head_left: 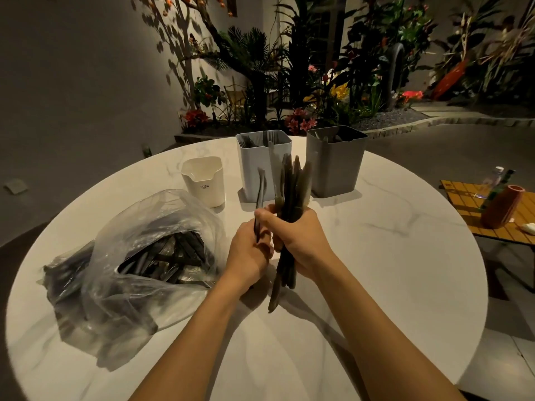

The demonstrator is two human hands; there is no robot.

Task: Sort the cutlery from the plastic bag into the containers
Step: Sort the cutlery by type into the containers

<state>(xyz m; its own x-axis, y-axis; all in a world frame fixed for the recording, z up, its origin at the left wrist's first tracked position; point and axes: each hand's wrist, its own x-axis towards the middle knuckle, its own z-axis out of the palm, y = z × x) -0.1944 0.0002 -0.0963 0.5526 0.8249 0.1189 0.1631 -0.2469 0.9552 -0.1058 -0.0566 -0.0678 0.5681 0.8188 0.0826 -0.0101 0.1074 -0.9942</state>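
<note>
right hand (299,241): fingers wrapped round an upright bundle of dark cutlery (293,180) above the surface (390,256) | left hand (248,251): pinching one single piece (260,191) just beside the bundle | plastic bag (130,256): lying left, more cutlery inside | containers: white cup (204,182), pale bin (262,169), grey bin (335,163) in a row behind, both bins holding pieces
</note>
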